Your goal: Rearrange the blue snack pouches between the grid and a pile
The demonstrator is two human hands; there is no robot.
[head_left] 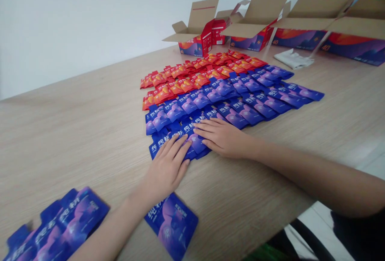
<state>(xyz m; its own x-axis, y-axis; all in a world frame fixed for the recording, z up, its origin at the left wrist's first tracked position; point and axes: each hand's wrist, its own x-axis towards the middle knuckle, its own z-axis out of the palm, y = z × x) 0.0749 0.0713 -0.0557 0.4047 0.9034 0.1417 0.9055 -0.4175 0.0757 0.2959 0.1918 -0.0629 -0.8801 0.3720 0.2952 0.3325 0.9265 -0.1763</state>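
Overlapping blue sachets [249, 110] lie in two rows on the wooden table, with rows of red sachets [192, 80] behind them. My left hand [170, 160] rests fingers outstretched on the left part of the nearest blue row. My right hand [222, 136] lies flat on the same row, its fingertips close to those of the left. Beneath my left wrist, a single blue sachet [176, 225] sits apart on the table. Another overlapping group of blue sachets [69, 225] is at the lower left, partly behind my left forearm.
Several open cardboard boxes [249, 42] with red and blue printed sides stand along the back right. A white cloth or bag [293, 58] lies in front of them. The table's near edge [288, 225] runs below my right forearm; a pale wall [90, 20] rises behind.
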